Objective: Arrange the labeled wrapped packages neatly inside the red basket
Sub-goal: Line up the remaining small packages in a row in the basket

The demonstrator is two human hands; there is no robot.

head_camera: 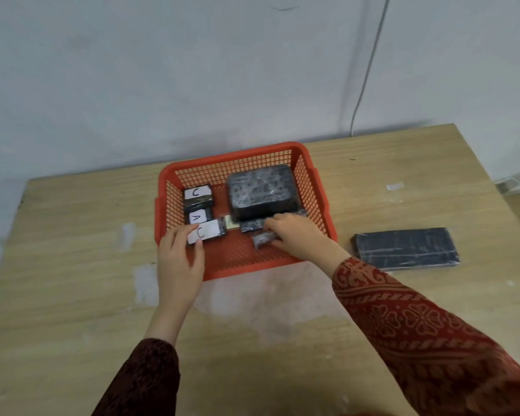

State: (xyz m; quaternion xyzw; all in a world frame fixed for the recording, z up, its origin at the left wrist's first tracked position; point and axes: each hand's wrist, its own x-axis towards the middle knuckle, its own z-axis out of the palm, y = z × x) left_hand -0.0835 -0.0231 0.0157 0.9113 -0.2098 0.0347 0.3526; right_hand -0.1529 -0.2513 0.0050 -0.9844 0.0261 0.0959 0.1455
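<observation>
The red basket (309,187) stands at the back middle of the wooden table. Along its left wall lie small black wrapped packages with white labels: one marked C (198,193) and one marked A (199,218). My left hand (179,259) holds a third labeled package (211,232) at its left end, just above the basket floor. A large black wrapped package (260,190) fills the back right of the basket. My right hand (297,235) grips a small dark wrapped package (261,239) near the basket's front, beside another small package (251,226).
A flat black wrapped package (406,247) lies on the table to the right of the basket. A white wall rises behind the table, with a thin cable (368,70) hanging down it. White patches mark the tabletop (72,295) in front of the basket.
</observation>
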